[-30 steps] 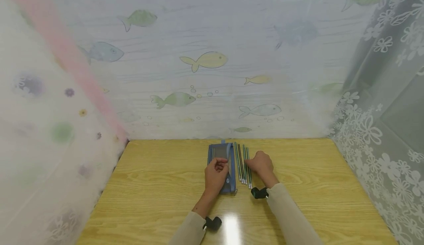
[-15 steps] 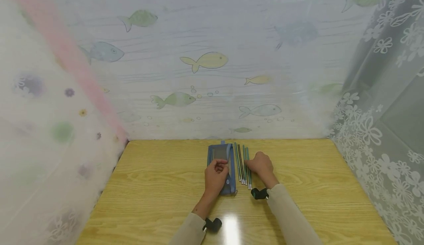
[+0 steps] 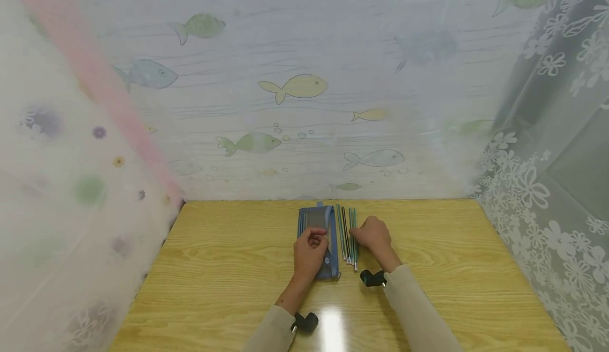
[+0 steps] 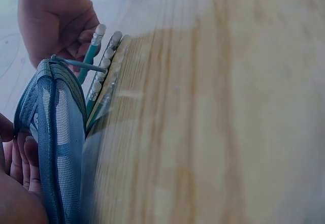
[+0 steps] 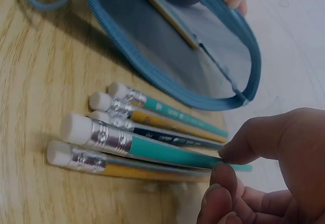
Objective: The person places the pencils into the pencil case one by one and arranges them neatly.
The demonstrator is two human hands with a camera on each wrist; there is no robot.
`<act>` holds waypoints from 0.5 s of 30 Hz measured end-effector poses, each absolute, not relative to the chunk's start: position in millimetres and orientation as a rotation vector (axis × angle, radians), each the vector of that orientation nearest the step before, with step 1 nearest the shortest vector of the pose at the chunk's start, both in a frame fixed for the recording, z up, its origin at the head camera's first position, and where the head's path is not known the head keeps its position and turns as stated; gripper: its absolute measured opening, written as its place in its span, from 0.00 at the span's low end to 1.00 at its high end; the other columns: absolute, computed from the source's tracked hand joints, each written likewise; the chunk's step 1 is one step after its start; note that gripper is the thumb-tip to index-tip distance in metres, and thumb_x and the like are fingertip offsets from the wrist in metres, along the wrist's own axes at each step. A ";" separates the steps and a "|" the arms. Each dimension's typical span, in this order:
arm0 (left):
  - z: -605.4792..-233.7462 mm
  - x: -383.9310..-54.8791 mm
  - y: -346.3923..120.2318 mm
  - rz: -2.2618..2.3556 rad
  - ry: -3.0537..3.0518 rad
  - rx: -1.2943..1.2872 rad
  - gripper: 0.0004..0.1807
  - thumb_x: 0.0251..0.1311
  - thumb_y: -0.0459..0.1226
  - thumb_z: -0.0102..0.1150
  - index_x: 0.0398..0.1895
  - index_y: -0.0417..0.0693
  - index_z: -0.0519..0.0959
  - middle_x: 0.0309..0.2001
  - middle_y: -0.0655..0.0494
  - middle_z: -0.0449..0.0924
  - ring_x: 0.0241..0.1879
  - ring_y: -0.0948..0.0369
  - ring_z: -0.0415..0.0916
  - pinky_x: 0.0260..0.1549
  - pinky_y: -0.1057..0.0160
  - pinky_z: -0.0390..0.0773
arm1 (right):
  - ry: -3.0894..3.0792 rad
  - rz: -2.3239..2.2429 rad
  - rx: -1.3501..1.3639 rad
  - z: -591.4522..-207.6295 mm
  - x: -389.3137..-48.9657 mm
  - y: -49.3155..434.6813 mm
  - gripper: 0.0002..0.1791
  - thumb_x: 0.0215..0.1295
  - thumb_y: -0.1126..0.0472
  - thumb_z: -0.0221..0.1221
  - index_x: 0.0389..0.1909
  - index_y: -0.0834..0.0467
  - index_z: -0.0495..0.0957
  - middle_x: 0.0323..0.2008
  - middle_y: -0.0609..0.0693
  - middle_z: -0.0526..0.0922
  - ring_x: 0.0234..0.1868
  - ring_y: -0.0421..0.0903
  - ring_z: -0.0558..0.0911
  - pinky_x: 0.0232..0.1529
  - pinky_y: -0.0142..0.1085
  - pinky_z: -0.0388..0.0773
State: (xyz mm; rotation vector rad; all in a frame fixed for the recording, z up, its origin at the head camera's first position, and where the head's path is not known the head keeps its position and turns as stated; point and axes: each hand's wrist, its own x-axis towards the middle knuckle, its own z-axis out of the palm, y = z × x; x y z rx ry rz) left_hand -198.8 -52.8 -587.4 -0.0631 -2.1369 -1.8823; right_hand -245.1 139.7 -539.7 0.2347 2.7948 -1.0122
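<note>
R hand [image 3: 375, 235] pinches green eraser-tipped pencil [image 5: 172, 155]; other pencils [image 5: 162, 124] just beside grip. Left of it, L hand [image 3: 309, 254] pinches, AFAICT, blue mesh pencil case [image 4: 63, 148] edge.

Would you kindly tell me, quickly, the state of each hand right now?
Left hand: closed, holding the edge of the blue mesh pouch.
Right hand: closed, pinching a green pencil between thumb and finger.
</note>
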 end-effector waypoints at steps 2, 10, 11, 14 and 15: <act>-587.5 -198.9 -52.8 -1.880 -2.145 -0.057 0.08 0.61 0.26 0.65 0.41 0.44 0.85 0.33 0.54 0.83 0.30 0.65 0.80 0.31 0.71 0.79 | 2.795 -1.035 0.217 -538.7 -244.8 139.0 0.27 0.62 0.50 0.68 0.09 0.49 0.66 0.11 0.42 0.63 0.14 0.40 0.63 0.15 0.32 0.58; -586.2 -199.4 -52.9 -1.875 -2.145 -0.052 0.08 0.60 0.24 0.65 0.41 0.43 0.85 0.33 0.51 0.84 0.30 0.65 0.79 0.30 0.72 0.79 | 2.816 -1.059 0.141 -537.9 -244.1 135.8 0.27 0.62 0.51 0.67 0.06 0.50 0.70 0.09 0.42 0.68 0.14 0.41 0.66 0.16 0.33 0.61; -586.2 -199.7 -52.9 -1.880 -2.142 -0.048 0.08 0.60 0.24 0.66 0.40 0.43 0.85 0.33 0.51 0.84 0.30 0.64 0.79 0.31 0.72 0.79 | 2.818 -1.066 0.132 -537.7 -244.1 135.4 0.27 0.62 0.51 0.66 0.05 0.49 0.69 0.08 0.41 0.67 0.14 0.41 0.65 0.16 0.33 0.60; -586.2 -200.1 -52.8 -1.898 -2.132 -0.046 0.08 0.61 0.24 0.66 0.40 0.43 0.85 0.33 0.49 0.84 0.30 0.63 0.79 0.31 0.73 0.78 | 2.820 -1.085 0.103 -536.6 -244.5 134.4 0.30 0.63 0.52 0.66 0.04 0.48 0.65 0.07 0.39 0.63 0.12 0.39 0.62 0.16 0.32 0.57; -586.3 -200.1 -52.7 -1.905 -2.124 -0.047 0.08 0.61 0.24 0.67 0.40 0.42 0.86 0.33 0.48 0.84 0.30 0.63 0.79 0.31 0.73 0.78 | 2.820 -1.097 0.090 -536.5 -244.8 134.4 0.30 0.63 0.52 0.66 0.03 0.48 0.64 0.06 0.39 0.61 0.12 0.39 0.61 0.16 0.32 0.57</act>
